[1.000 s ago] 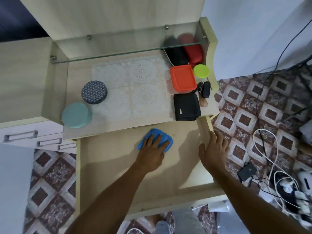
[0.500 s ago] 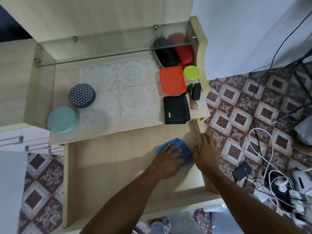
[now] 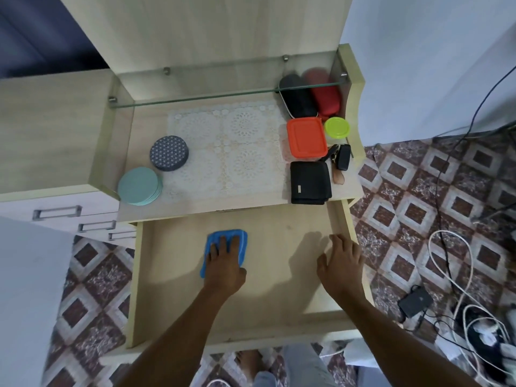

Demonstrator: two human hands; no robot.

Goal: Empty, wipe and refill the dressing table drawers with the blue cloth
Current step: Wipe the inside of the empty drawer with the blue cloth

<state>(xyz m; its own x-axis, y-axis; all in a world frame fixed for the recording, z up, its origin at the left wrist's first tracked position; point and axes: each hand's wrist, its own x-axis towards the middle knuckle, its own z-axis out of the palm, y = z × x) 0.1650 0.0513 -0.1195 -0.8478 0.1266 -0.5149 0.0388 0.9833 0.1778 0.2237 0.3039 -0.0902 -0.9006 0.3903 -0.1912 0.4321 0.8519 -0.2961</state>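
Nearest the person, the wide pale wooden drawer point(image 3: 173, 275) stands pulled fully out with nothing left inside, so emptying looks done and the wiping step is in hand. The left hand point(image 3: 223, 265) lies flat, fingers straight and together, and presses the folded blue cloth point(image 3: 213, 238) onto the drawer floor, left of centre and towards the back. It presses the cloth rather than gripping it. The right hand point(image 3: 342, 263) is spread open and holds nothing; it rests at the drawer's right side wall, probably to steady it. Beyond, on the table top, sit a black wallet point(image 3: 310, 182), a small black key pouch point(image 3: 343, 157), an orange-lidded plastic box point(image 3: 306, 137) and a lime-green round lid point(image 3: 337, 127). Two oval cases, one black point(image 3: 297, 99) and one red point(image 3: 325, 96), lie under the glass shelf point(image 3: 195, 97). These are likely the drawer's contents. A teal stack of round coasters point(image 3: 138, 185) and a dark patterned round tin point(image 3: 169, 153) sit further left, by a lace mat point(image 3: 231, 152). The next move calls for firm strokes into the corners and along the walls, with refilling to follow.
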